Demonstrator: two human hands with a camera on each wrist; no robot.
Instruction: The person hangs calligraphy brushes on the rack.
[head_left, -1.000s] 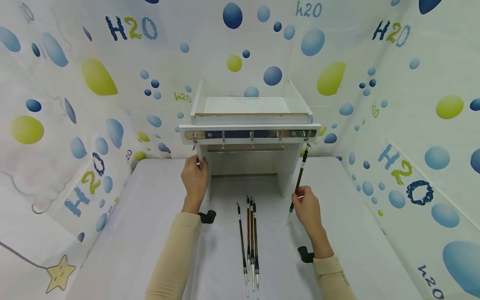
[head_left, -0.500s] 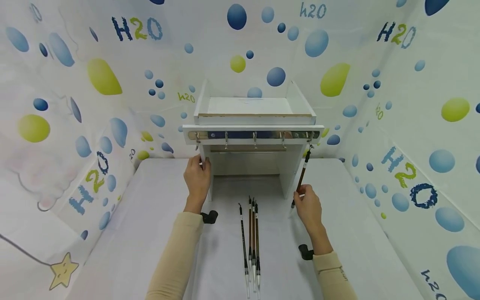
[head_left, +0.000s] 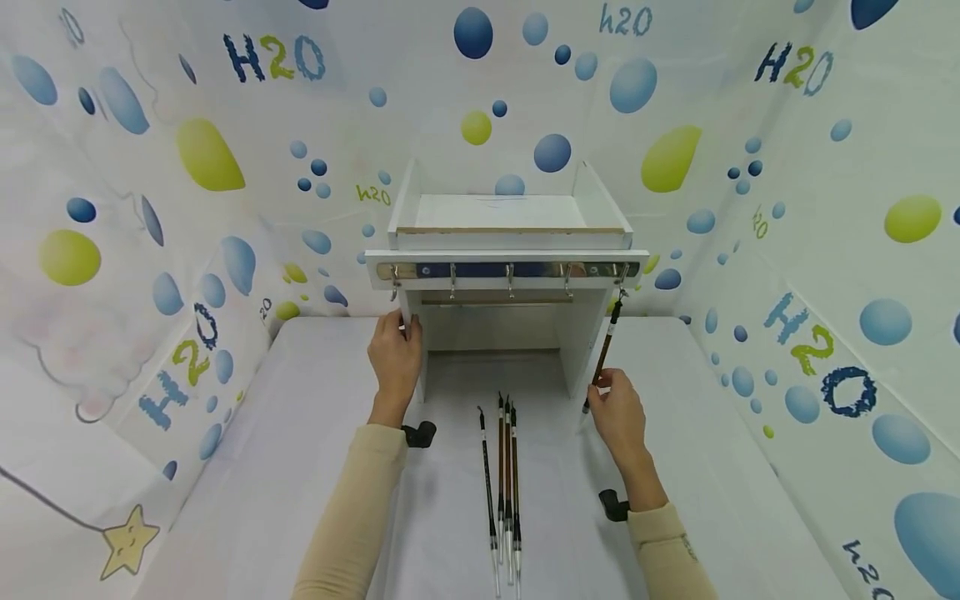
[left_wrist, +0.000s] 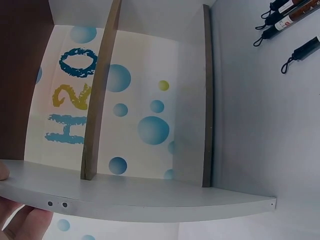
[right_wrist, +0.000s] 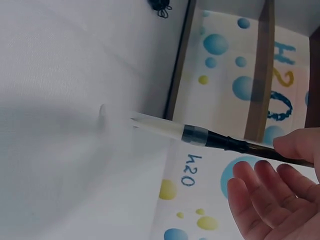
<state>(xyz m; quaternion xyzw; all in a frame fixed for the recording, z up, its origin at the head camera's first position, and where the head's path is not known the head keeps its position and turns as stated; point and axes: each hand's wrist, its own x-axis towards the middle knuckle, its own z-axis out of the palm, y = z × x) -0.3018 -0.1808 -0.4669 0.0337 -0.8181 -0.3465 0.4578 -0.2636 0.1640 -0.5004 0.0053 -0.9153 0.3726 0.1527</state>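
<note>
**White stand, one brush on its hook**

White cloth covers the table (head_left: 300,467), and walls (head_left: 135,208) printed with blue and green bubbles close it in on three sides. At the back of the table we see a white stand (head_left: 506,258) with a tray-like top and a metal rail of hooks (head_left: 510,271) across its front edge.

Our left hand (head_left: 395,360) grips the stand's left upright — fingers curled round its front edge, thumb on the near side; the left wrist view shows only fingertips at the panel's edge. Our right hand (head_left: 618,412) is at the stand's right side, thumb and forefinger lightly on the lower shaft of a brush (head_left: 604,354) that hangs from the rightmost hook, tilted slightly with its capped tip (right_wrist: 160,126) down just above the cloth. In the right wrist view the other fingers (right_wrist: 260,195) are spread loose, clear of the shaft.

Four more brushes (head_left: 504,487) lie side by side on the cloth between our forearms, loops toward the stand. A black strap piece (head_left: 417,433) shows at each wrist.
</note>
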